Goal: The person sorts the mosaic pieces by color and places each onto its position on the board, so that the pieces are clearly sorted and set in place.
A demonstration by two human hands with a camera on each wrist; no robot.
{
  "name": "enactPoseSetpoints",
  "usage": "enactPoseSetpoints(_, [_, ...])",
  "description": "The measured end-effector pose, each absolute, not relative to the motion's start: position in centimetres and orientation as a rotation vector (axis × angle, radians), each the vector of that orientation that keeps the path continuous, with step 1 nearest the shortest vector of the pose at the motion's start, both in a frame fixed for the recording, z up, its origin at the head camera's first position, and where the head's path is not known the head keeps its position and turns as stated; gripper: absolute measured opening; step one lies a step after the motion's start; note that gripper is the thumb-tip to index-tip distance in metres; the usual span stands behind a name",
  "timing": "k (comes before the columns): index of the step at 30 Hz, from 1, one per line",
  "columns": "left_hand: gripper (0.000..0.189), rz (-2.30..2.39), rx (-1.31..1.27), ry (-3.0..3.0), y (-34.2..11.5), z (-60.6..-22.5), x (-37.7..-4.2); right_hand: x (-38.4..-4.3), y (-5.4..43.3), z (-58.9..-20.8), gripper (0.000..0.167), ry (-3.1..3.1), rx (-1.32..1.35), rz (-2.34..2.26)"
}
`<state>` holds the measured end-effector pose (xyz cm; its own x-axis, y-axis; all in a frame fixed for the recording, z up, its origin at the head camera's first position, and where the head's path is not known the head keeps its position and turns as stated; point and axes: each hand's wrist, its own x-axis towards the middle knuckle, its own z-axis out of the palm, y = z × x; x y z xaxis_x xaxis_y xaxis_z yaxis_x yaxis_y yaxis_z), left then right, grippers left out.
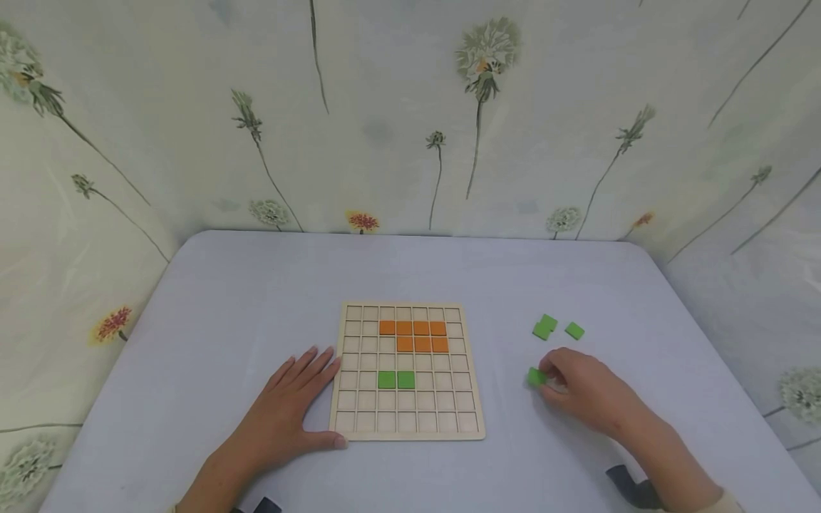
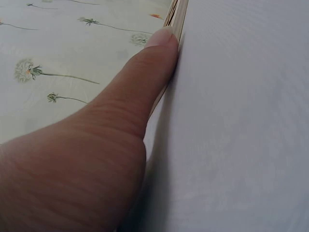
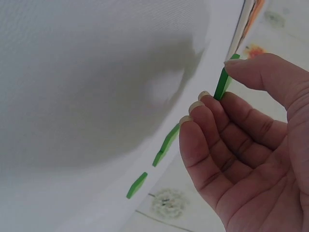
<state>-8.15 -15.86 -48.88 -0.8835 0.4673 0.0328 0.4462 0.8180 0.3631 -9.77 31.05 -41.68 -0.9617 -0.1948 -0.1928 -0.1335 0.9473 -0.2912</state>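
A square wooden grid board [image 1: 426,426] lies on the table, with orange tiles [image 1: 422,336] in two upper rows and two green tiles [image 1: 396,380] side by side lower down. My left hand [image 1: 288,406] rests at the board's left edge, fingers straight and spread, the thumb by its lower left corner. In the left wrist view the thumb [image 2: 140,72] touches the board's side [image 2: 179,21]. To the right of the board, my right hand [image 1: 586,388] pinches a green tile [image 1: 536,377] between thumb and finger. The right wrist view shows that held tile [image 3: 226,79] edge-on.
Three loose green tiles lie beyond my right hand: two touching [image 1: 545,327] and one apart [image 1: 574,330]. A white cloth [image 1: 269,278] covers the table. Behind its far edge hangs a flower-print backdrop [image 1: 378,142].
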Motion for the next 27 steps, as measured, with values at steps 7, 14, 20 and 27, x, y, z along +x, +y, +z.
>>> enactPoseSetpoints(7, [0.117, 0.576, 0.735, 2.939, -16.0, -48.7, -8.1, -9.8, 29.7, -41.4, 0.028, 2.882, -0.257, -0.382])
enactPoseSetpoints(14, [0.116, 0.584, 0.732, 2.931, -16.0, -48.3, -8.0, -9.9, 28.2, -40.8, 0.028, 2.869, -0.28, -0.383])
enactPoseSetpoints(20, [0.117, 0.571, 0.736, 2.934, -16.0, -48.4, -8.0, -10.2, 27.1, -40.6, 0.026, 2.871, -0.33, -0.371])
enactPoseSetpoints(27, [0.118, 0.578, 0.753, 2.937, -16.1, -48.6, -8.1, -10.4, 25.7, -40.7, 0.026, 2.857, -0.355, -0.392])
